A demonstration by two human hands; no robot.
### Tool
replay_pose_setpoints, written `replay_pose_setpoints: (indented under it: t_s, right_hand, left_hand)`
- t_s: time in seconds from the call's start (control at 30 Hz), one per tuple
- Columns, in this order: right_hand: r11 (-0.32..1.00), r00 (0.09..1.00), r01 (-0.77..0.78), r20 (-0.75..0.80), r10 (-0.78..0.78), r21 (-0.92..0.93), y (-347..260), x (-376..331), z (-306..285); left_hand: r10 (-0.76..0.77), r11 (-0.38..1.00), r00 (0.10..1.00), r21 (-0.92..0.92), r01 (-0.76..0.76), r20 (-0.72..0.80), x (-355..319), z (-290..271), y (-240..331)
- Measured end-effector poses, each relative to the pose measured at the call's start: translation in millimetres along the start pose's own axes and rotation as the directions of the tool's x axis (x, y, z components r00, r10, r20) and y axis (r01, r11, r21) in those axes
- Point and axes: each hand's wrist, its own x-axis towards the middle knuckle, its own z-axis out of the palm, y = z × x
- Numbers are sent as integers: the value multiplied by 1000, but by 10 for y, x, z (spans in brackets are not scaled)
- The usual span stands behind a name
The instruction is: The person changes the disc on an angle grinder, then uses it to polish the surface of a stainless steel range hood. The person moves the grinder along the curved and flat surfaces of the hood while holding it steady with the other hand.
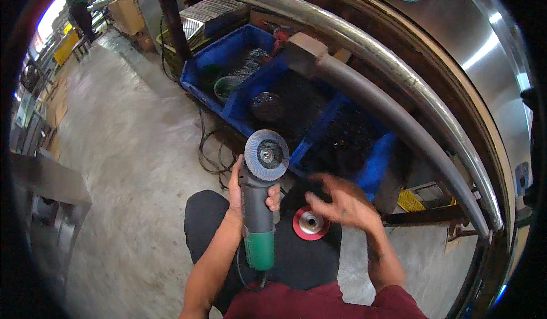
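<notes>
In the head view, the left hand [234, 199] was grasping a black and green angle grinder [259, 205] around its body, its fingers showing on both sides. The grinder stood over the person's lap, with a grey sanding disc [266, 155] at its far end facing the camera. A red disc [310, 223] with a metal centre lay on the dark trousers [206, 219], to the right of the grinder. The right hand [345, 205], blurred, was spread and gripping nothing visible just beside the red disc; whether it touched could not be told. Beyond the knees stood blue bins [319, 132] holding dark bits, and a loose cable [201, 142] lay near them on the grey floor [125, 165].
</notes>
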Motion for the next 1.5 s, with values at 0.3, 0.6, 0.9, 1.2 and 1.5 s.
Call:
replay_pose_setpoints:
  t_s: [0.3, 0.6, 0.9, 1.2, 1.5]
  right_hand:
    - [690, 986, -105, -15, 166, 716, -74, 821, 265]
    - [629, 807, -152, -272, 525, 763, 1960, 996, 48]
    - [849, 707, -501, -487, 513, 167, 4029, 1246, 1510]
    - [783, 718, -614, -486, 499, -103, 3193, 1198, 1312]
    - [993, 992, -111, 51, 113, -45, 488, -239, 214]
  left_hand:
    - [-68, 991, 981, 99, 87, -183, 25, 144, 70]
    - [-3, 992, 997, 124, 12, -74, 118, -65, 72]
    - [37, 995, 994, 98, -26, -106, 125, -20, -24]
    - [61, 989, 995, 136, -50, -83, 76, -57, -2]
    - [96, 991, 990, 107, -85, -99, 99, -124, -33]
